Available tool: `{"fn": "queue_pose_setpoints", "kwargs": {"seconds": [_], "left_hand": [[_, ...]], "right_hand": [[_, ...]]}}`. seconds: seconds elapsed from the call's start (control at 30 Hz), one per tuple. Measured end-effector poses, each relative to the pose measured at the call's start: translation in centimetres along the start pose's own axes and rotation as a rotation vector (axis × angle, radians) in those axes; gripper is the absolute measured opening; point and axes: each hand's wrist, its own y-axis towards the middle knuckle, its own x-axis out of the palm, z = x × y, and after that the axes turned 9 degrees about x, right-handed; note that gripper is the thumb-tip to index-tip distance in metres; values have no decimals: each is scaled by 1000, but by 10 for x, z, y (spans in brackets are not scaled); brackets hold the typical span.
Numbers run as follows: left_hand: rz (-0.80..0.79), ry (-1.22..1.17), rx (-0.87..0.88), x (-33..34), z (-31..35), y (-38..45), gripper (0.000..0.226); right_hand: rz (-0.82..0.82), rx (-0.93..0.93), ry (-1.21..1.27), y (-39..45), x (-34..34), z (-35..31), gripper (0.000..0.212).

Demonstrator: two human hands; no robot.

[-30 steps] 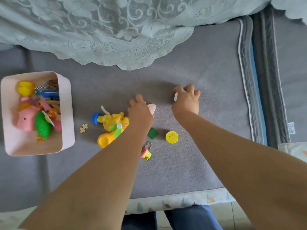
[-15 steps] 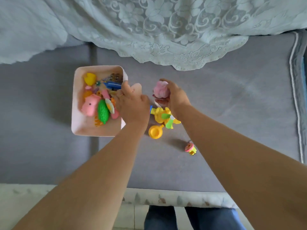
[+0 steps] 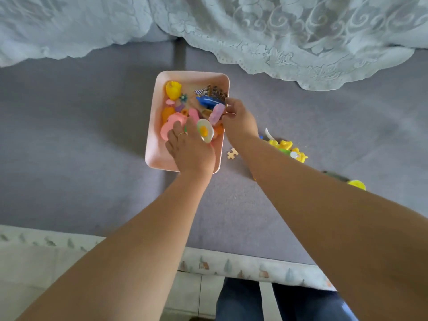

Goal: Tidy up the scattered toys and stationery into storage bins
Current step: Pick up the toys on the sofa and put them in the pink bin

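Grey couch cushion, lace throw draped along the back; pink bin (image 3: 152, 144) sits mid-cushion — my landmark. Both hands over the bin. Left hand (image 3: 191, 150) is at its near end, fingers spread flat on the pile, fried-egg toy (image 3: 205, 130) at my thumb; it looks released, not gripped. Right hand (image 3: 239, 121) is at the bin's right rim, fingertips pinching a pink-lilac toy (image 3: 216, 113) that hangs inside the rim over the pile. Step in hand: drop-off, this load nearly done. Judgement — task is roughly mid-way; bin is crowded but not full. Left out, right of the bin: puzzle piece (image 3: 232, 153) just beside it, yellow toy cluster (image 3: 287, 147) further right, another yellow piece (image 3: 357, 184) well apart. Next: release the pinch, sweep right, take the puzzle piece first — it's flat, so needs a fingertip pick.
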Motion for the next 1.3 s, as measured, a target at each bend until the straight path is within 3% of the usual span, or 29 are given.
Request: {"fn": "queue_pose_setpoints", "kwargs": {"seconds": [0.1, 0.2, 0.27, 0.4, 0.6, 0.77, 1.0, 1.3], "left_hand": [[52, 27, 71, 3, 10, -4, 63], [2, 31, 145, 4, 30, -15, 65], [49, -1, 236, 6, 52, -23, 66], [153, -68, 396, 25, 94, -44, 38], [-133, -168, 525, 67, 174, -109, 44], [-442, -163, 576, 88, 206, -142, 48], [-440, -10, 487, 113, 226, -143, 45], [-502, -146, 422, 113, 231, -137, 28]], "right_hand": [[154, -19, 26, -7, -3, 12, 46], [172, 33, 42, -13, -13, 33, 48], [189, 52, 31, -18, -30, 49, 47], [239, 103, -5, -25, -67, 83, 49], [390, 149, -310, -34, -156, 160, 46], [407, 235, -448, -42, -200, 211, 44], [436, 212, -535, -42, -207, 245, 42], [403, 224, -481, -39, -206, 238, 40]]}}
